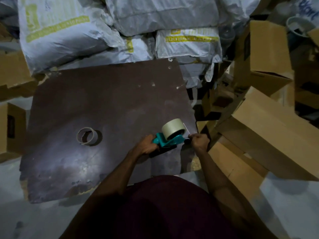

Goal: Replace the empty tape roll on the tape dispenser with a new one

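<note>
1. The teal tape dispenser (168, 141) sits near the right edge of the dark brown board (107, 104), with the new tape roll (173, 129) already on its hub. The empty cardboard core (86, 135) lies on the board well to the left, out of play.
2. The left hand (146, 146) is closed around the dispenser's handle, pinning it down. The right hand (199, 141) is curled at the dispenser's front end, fingers pinched on what looks like the free end of the tape.
3. The step in hand appears to be threading the tape out to the cutter. To do it well, I would keep the handle planted so the frame cannot swing, draw the strip straight and flat so it does not fold on itself, and keep fingertips clear of the blade.
4. Hard to make out: the tape is pale and thin in dim light, so whether it passes under the roller or over it cannot be told.
5. The cutter blade and roller are hidden by the right hand and the frame.
6. The sacks (72, 31) and cardboard boxes (269, 128) around the board are partly cut off by the frame.
</note>
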